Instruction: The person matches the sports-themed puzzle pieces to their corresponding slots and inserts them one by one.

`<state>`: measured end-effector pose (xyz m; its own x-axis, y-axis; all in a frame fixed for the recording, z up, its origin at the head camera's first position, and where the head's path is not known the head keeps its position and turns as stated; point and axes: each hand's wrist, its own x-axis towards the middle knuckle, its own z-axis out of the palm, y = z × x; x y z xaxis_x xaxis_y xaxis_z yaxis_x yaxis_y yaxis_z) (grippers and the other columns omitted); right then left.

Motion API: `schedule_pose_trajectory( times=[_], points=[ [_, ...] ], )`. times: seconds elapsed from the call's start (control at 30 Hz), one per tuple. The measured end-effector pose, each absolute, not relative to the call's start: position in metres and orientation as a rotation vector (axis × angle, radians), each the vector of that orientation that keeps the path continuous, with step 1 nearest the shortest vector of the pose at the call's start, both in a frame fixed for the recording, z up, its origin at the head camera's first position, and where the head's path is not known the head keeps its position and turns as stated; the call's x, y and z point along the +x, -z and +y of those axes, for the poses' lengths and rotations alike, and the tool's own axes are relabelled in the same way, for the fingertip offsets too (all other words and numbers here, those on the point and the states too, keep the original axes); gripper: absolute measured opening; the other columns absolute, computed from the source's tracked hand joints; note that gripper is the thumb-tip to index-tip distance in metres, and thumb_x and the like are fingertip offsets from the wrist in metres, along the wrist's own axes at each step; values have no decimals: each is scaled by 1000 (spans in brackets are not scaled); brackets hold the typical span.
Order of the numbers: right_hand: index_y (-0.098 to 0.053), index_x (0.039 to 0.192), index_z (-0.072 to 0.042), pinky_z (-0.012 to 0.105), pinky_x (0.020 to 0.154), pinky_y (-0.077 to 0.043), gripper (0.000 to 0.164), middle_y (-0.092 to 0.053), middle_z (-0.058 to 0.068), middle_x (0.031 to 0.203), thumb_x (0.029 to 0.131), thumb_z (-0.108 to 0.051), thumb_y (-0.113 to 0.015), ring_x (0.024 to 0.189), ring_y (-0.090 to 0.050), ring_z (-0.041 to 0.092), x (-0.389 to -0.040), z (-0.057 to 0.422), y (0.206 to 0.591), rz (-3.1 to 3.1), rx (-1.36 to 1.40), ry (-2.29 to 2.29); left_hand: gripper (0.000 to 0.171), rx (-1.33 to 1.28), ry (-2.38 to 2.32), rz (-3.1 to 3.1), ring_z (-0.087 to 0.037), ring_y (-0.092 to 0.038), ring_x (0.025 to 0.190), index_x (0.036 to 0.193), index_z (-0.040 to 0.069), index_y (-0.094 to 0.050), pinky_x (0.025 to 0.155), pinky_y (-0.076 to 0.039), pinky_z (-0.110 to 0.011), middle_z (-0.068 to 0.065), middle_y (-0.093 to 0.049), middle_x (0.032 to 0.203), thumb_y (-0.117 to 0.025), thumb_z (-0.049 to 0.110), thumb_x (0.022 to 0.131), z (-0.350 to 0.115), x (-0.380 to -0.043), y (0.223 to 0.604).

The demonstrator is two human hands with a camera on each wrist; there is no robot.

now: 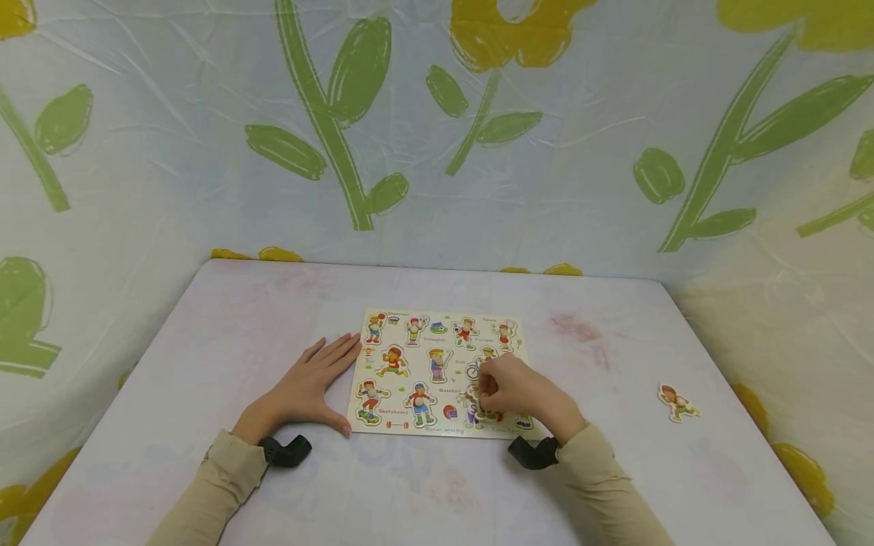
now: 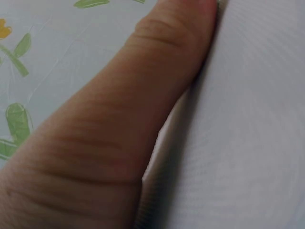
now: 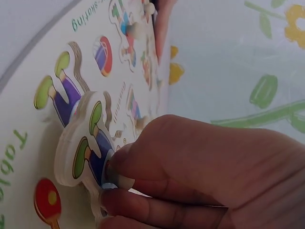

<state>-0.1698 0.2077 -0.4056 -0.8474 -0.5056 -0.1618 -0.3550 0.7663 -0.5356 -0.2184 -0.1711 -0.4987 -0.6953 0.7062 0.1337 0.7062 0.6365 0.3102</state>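
A wooden peg puzzle board (image 1: 418, 369) with sports figures lies on the table. Beside its left edge, my left hand (image 1: 310, 388) lies with fingers spread, fingertips and thumb at the edge; the left wrist view shows its thumb side (image 2: 109, 114) close up. Over the lower right of the board, my right hand (image 1: 522, 387) pinches a puzzle piece (image 3: 93, 155) by its knob. That piece shows blue trousers and green shoes and is tilted above a printed figure (image 3: 66, 100) with matching legs. The pinching fingers hide its upper part.
A loose puzzle piece (image 1: 676, 403), a figure in brown and green, lies on the table (image 1: 437, 493) to the right of the board. Several other knobbed pieces sit in the board. Flower-printed cloth (image 1: 546, 189) rises behind and at both sides of the table.
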Motion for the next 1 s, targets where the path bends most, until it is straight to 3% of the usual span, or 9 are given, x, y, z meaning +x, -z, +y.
schedule_pose_trajectory(
  times=[0.2, 0.53, 1.0],
  points=[
    [-60, 72, -12, 23, 46, -44, 18, -52, -5, 60, 76, 2, -70, 46, -51, 5, -168, 201, 411, 2624, -684, 746, 141, 1212, -546, 2835, -25, -11, 152, 159, 9, -18, 120, -4, -51, -6, -13, 166, -58, 95, 54, -171, -218, 499],
    [-60, 71, -14, 22, 52, -38, 19, -50, -8, 61, 74, 1, -72, 56, -45, 6, -167, 195, 413, 2662, -715, 672, 141, 1227, -542, 2842, -25, -11, 152, 159, 9, -19, 120, -4, -51, -5, -14, 166, -58, 95, 54, -172, -219, 501],
    [-58, 71, -15, 23, 52, -36, 21, -48, -7, 60, 73, 1, -71, 56, -42, 5, -166, 193, 418, 2663, -752, 709, 142, 1236, -553, 2843, -26, -12, 152, 159, 8, -20, 120, -5, -51, -7, -15, 166, -58, 95, 54, -171, -218, 501]
  ],
)
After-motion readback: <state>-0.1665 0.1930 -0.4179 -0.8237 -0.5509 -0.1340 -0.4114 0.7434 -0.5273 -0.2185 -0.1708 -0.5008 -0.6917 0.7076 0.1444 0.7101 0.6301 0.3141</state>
